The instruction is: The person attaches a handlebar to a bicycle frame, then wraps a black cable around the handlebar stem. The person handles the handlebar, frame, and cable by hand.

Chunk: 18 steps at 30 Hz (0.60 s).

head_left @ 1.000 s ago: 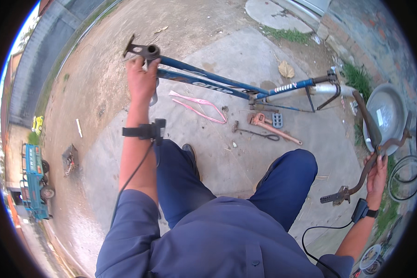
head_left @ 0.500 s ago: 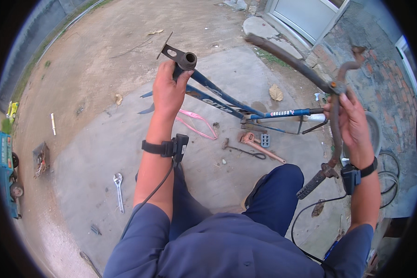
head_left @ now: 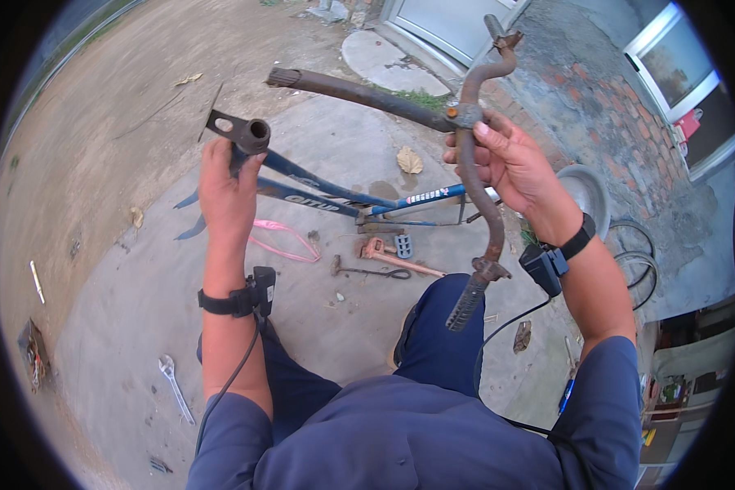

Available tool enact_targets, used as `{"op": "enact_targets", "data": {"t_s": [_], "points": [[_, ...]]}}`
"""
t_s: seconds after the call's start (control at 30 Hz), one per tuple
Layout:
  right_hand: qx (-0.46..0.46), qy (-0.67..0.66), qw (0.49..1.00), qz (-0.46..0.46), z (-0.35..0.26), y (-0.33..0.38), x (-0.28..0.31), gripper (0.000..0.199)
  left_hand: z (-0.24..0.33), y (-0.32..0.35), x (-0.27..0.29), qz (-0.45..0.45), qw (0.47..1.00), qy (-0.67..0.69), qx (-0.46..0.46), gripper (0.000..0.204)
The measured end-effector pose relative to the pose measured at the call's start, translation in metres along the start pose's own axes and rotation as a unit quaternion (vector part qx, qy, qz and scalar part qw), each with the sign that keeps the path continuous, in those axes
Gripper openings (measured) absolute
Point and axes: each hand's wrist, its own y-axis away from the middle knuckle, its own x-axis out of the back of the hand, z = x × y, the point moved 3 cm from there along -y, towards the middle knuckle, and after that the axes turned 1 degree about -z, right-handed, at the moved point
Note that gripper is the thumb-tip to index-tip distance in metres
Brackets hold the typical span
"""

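My left hand (head_left: 227, 196) is closed around the front end of a blue bicycle frame (head_left: 282, 190), just under its dark open head tube (head_left: 249, 135). A flat bracket with an oval hole sticks out beside the tube's mouth. In my right hand (head_left: 521, 167) is a rusty curved handlebar (head_left: 490, 216), gripped near the clamp where its long stem (head_left: 359, 96) joins. The stem points left, its free end above and to the right of the head tube, apart from it. One ribbed handlebar grip (head_left: 467, 302) hangs over my right knee.
On the concrete lie a pink strap (head_left: 282, 245), a reddish pipe wrench (head_left: 408, 261), a hammer-like tool (head_left: 367, 270), a grey pedal (head_left: 403, 246) and an adjustable wrench (head_left: 174, 384). A round basin (head_left: 586, 196) and coiled hose (head_left: 647, 265) are by the brick wall at right.
The handlebar has moved left and its stem has swung flatter, bringing the free end closer to the head tube. My left hand keeps its hold on the frame. The view has turned right.
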Motion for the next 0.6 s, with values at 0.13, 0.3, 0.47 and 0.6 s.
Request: {"op": "enact_targets", "data": {"t_s": [0.13, 0.3, 0.47, 0.6], "points": [[0.011, -0.026, 1.0, -0.01, -0.003, 0.002, -0.007, 0.045, 0.003, 0.002, 0.001, 0.001, 1.0, 0.002, 0.003, 0.036], [-0.01, -0.008, 0.999, 0.037, -0.003, 0.0, -0.004, 0.051, 0.007, 0.004, 0.003, 0.005, 1.0, 0.01, -0.007, 0.036], [-0.04, 0.053, 0.994, 0.088, 0.0, -0.014, 0.009, 0.057, 0.006, 0.003, 0.002, 0.001, 1.0, -0.007, -0.023, 0.037], [-0.043, 0.06, 0.994, 0.083, -0.005, -0.017, 0.022, 0.053, 0.005, 0.005, 0.002, 0.005, 1.0, 0.002, -0.023, 0.038]]}}
